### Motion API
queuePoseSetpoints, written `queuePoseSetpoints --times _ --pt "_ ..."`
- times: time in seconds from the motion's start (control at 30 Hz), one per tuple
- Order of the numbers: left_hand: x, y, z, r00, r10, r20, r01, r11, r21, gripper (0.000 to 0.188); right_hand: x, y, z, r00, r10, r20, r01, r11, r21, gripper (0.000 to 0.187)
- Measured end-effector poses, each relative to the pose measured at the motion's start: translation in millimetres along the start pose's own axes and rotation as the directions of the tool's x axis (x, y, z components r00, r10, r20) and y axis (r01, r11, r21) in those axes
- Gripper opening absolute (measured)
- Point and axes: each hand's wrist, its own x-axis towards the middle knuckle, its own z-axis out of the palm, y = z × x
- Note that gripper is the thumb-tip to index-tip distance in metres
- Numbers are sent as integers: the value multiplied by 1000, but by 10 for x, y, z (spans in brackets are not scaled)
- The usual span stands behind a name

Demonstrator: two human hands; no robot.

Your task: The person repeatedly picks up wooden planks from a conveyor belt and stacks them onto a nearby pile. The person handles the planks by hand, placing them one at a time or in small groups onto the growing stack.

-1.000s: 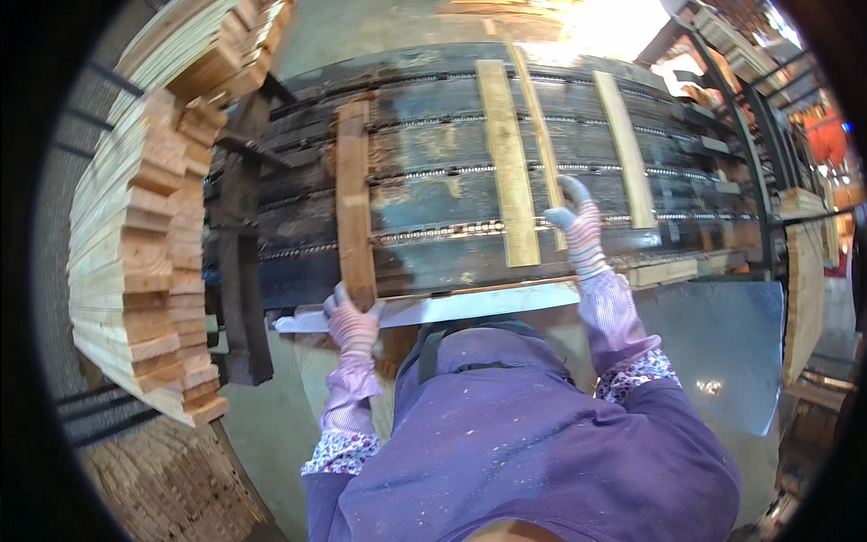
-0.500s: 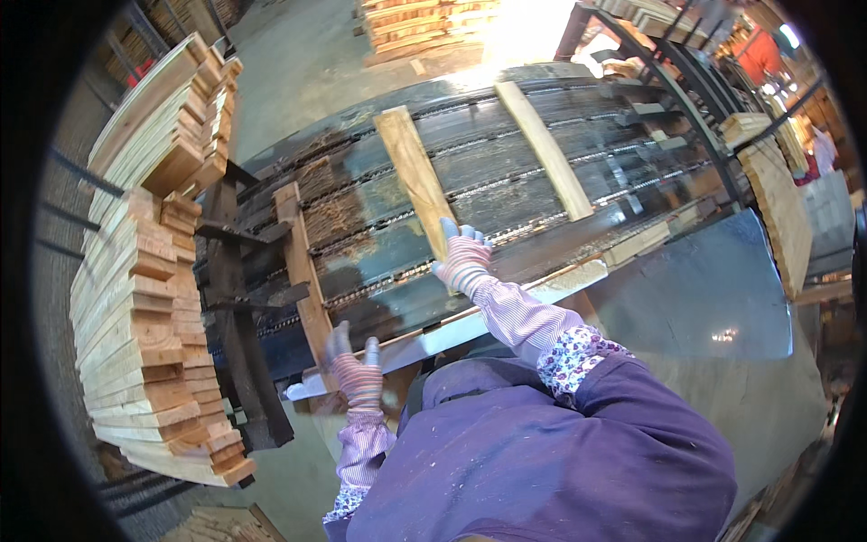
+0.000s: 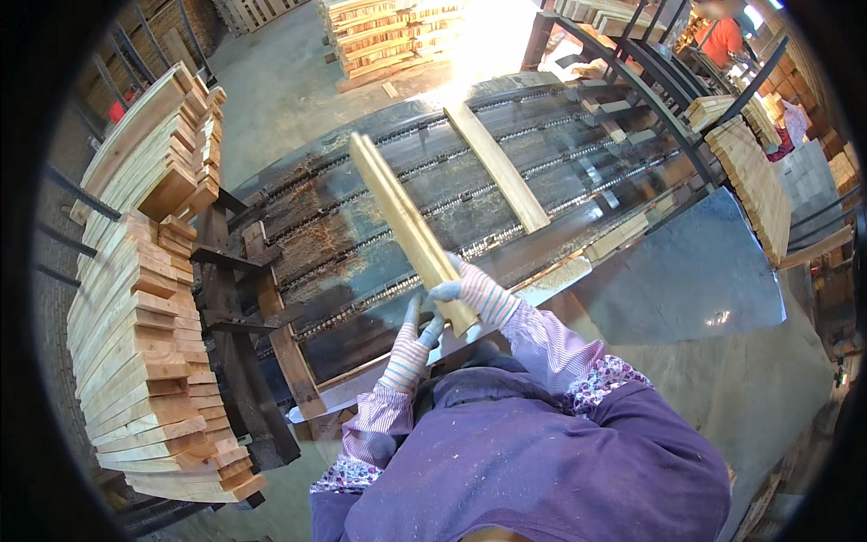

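A long, narrow wooden board (image 3: 402,212) slants over the chain conveyor (image 3: 334,312), its near end close to my body. One side of it shows lengthwise ridges. My right hand (image 3: 479,289), in a striped glove, grips the board near that end from the right. From the left, my left hand (image 3: 411,350), gloved the same way, closes on the near end, its fingertips against the board's side. Another pale board (image 3: 497,167) lies across the chains, farther right and apart from my hands.
A tall stack of boards (image 3: 149,361) stands at left beside dark metal brackets (image 3: 239,262). A wooden strip (image 3: 289,348) runs along the conveyor's left end. At right are a sheet-metal plate (image 3: 677,280) and a metal frame (image 3: 655,77). Farther back, a person in orange (image 3: 720,41) is partly visible.
My left hand has moved right, from beside the wooden strip to the board. The board's near end has come toward me and it has turned to show its ridged side.
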Motion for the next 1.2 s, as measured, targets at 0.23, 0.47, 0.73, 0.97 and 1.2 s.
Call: queuePoseSetpoints --times 0.23,0.47,0.73,0.97,1.2 --pt "-86 -105 210 993 -109 -50 109 994 -6 58 670 -633 -1135 885 -172 -432 -377 276 -884 103" --pt "73 -383 678 997 -57 -61 62 994 94 61 855 -682 -1376 876 -22 -482 -469 191 -862 107" --pt "692 -331 1083 982 9 -190 -77 931 -357 61 -96 -130 -1349 952 93 290 -206 897 391 91" --pt "542 -195 1455 907 121 -403 -253 922 -292 52 -373 83 -1484 845 379 376 -481 847 227 81" --pt "-80 -45 1039 881 142 -452 -295 910 -290 50 -467 304 -1223 891 218 398 -311 933 184 76"
